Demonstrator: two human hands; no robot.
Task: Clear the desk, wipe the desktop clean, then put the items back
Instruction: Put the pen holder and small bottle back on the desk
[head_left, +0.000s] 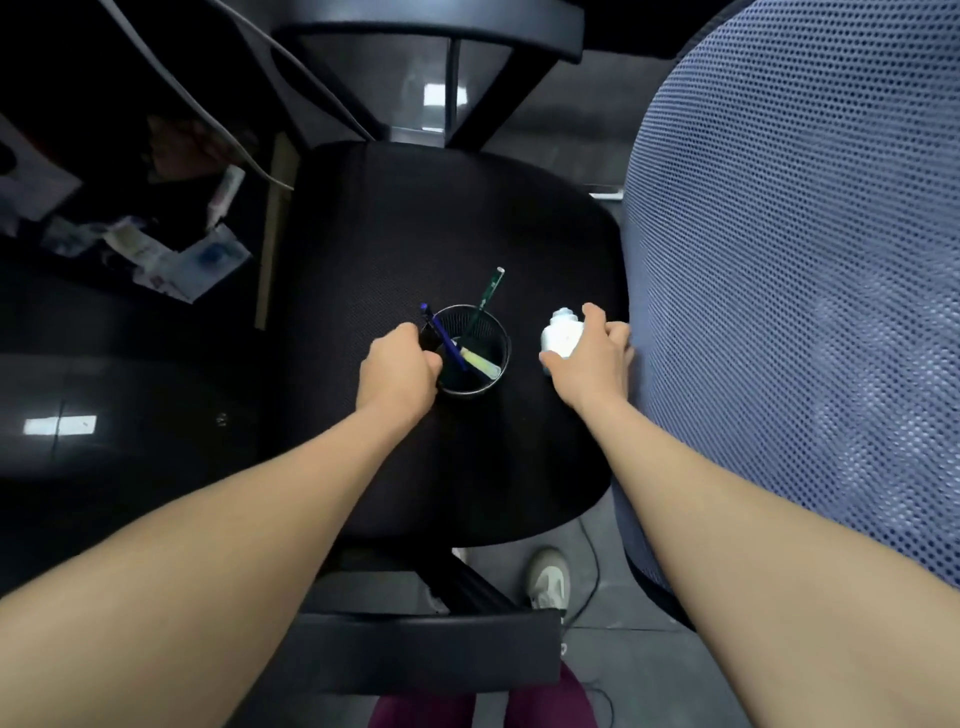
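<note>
- The left hand (397, 371) grips the near-left rim of the black mesh pen cup (475, 353), fingers curled over the edge, thumb side against the wall.
- The right hand (592, 358) is closed around a small white bottle (560, 335), fingers wrapped over its right side, the capped end pointing away from the person.
- The pen cup stands upright on the black chair seat (415, 218), toward the seat's near-right part; whether the bottle rests on the seat or is lifted just off it cannot be told.
- Inside the cup lean a blue pen (441, 332) against the left rim, a dark green pen (485, 296) rising past the far rim, and a pale yellow highlighter (480, 362) lying low toward the near-right wall.
- The bottle sits just right of the cup, not touching it.
- Right of the cup, past the bottle, rises the blue-grey mesh backrest (805, 260) of the chair.
- A black armrest (431, 26) spans the far side beyond the cup, and another armrest (415, 652) lies on the near side.
- Far left of the cup, a heap of papers and packets (182, 254) lies in shadow, blurred.
- Below the cup, near the bottom edge, a light-coloured shoe (549, 577) stands on the grey floor (649, 675).
</note>
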